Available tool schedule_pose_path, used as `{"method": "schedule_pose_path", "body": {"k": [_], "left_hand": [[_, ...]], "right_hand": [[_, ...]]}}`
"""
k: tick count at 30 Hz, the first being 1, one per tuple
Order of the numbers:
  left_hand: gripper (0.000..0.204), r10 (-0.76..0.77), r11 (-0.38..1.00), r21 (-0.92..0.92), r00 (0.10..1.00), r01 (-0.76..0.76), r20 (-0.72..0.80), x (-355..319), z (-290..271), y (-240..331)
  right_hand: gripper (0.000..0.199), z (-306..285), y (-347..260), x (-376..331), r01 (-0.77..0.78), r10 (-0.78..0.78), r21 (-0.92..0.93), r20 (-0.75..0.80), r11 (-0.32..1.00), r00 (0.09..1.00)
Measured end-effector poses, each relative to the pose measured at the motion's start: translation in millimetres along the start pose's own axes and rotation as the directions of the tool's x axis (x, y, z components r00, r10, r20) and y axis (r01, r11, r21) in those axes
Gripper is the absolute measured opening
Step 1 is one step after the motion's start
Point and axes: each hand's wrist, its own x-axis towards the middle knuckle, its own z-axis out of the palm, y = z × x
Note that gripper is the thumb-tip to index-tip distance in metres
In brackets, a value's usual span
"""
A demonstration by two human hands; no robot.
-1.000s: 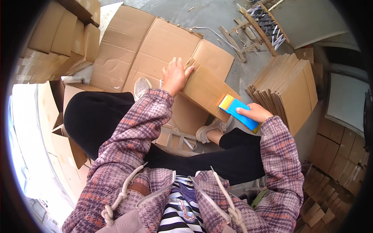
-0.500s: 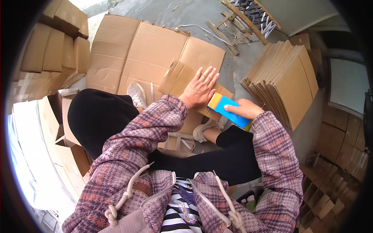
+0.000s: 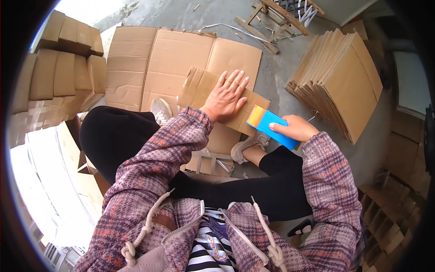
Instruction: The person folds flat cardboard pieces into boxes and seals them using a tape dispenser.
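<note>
My left hand (image 3: 225,96) lies flat, fingers stretched out, on a folded cardboard carton (image 3: 195,87) between my feet. In my right hand (image 3: 297,128) is a blue hand tool with an orange front end (image 3: 276,132), probably a packing-tape dispenser; my thumb rests along its top. Its orange end is at the carton's right edge; whether it touches cannot be told. Beneath the carton a large opened-out cardboard sheet (image 3: 179,50) spreads over the floor.
At the right stands a bundle of flat cartons (image 3: 349,86). Boxes (image 3: 63,75) are stacked at the left. A wooden frame (image 3: 281,22) and a thin pale strip (image 3: 235,30) are at the far side. My shoes (image 3: 161,111) flank the work.
The blue tool has shifted slightly right, away from my left hand. My left hand has slid slightly left and nearer on the carton. The view has shifted a little.
</note>
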Motion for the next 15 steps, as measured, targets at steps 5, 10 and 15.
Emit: {"method": "schedule_pose_path", "body": {"k": [5, 10, 15], "left_hand": [[0.061, 0.001, 0.999, 0.039, 0.999, -0.003, 0.041, 1.2, -2.6, 0.6], [0.059, 0.003, 1.0, 0.028, 0.998, -0.005, 0.06, 7.7, -1.9, 7.0], [0.056, -0.032, 0.999, -0.013, 0.998, 0.033, 0.059, 8.6, 16.7, 61.9]], "right_hand": [[0.065, 6.2, 49.0, -8.6, 0.008, -0.008, 0.042, 0.002, 0.999, 1.0], [0.067, 9.9, 59.0, 0.2, 0.064, -0.066, -0.05, -0.036, 0.997, 0.997], [0.07, 15.0, 70.7, 8.3, 0.121, -0.121, 0.016, -0.045, 0.992, 0.992]]}}
